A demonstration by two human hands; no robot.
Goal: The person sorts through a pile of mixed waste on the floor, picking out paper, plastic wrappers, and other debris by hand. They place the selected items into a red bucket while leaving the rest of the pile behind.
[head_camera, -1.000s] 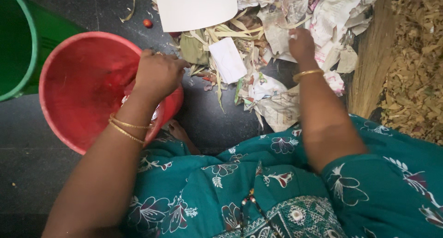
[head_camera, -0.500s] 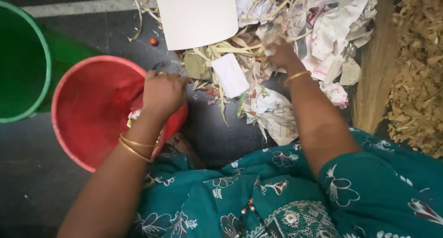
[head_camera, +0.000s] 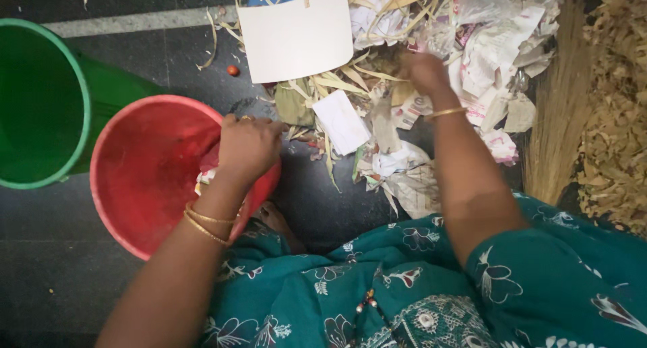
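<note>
Red plastic, round and wide, is the bucket that lies tipped on the dark stone floor, its mouth facing up toward the camera. The left hand is closed over its right rim and hides what is pinched there; only some crumpled paper shows under the wrist. The right hand is pressed into the heap of torn paper and dry leaf strips; its fingers are sunk in the scraps, so I cannot tell if it grips anything. A green plastic bucket is cut off by the left edge. A white square card lies on the heap. A straw broom lies at the right.
</note>
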